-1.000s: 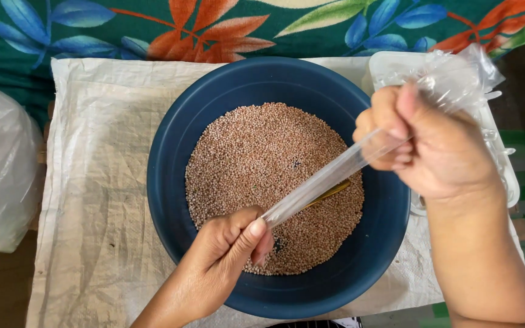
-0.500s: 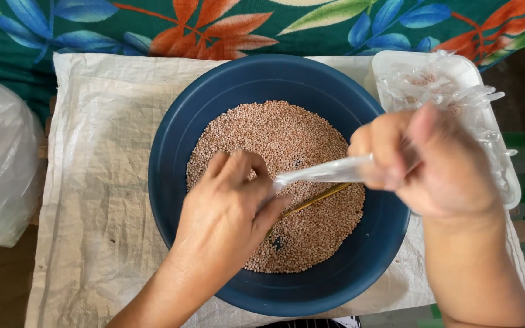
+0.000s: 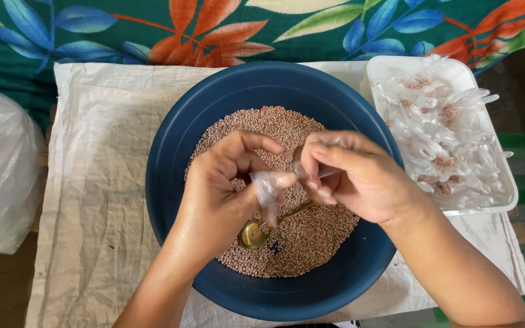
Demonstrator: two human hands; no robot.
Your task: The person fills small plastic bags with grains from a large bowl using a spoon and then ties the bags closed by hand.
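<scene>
Clear plastic, a small thin bag [image 3: 268, 189], is pinched between both of the person's hands above a dark blue round basin [image 3: 171, 152]. Left hand [image 3: 220, 194] grips the bag's upper edge between thumb and forefinger, and the bag hangs down limp from there. Right hand [image 3: 353, 176] meets it from the other side, fingertips closed on the same top edge, so the two hands touch over the middle of the basin and hide part of what lies under them. Filling the basin's bottom is a heap of small pinkish-brown round grains [image 3: 311, 237], and a gold-coloured spoon [image 3: 253, 232] rests on them, bowl up, just below the hanging bag, its handle running under the right hand. Beside the basin on the right sits a white foam tray [image 3: 505, 182] piled with small clear packets [image 3: 439, 133] holding a little of the same grain. Everything stands on a white woven sack [image 3: 92, 182], with a tropical leaf-print cloth [image 3: 214, 30] beyond and a bulging translucent plastic bag [image 3: 1, 170] at far left.
</scene>
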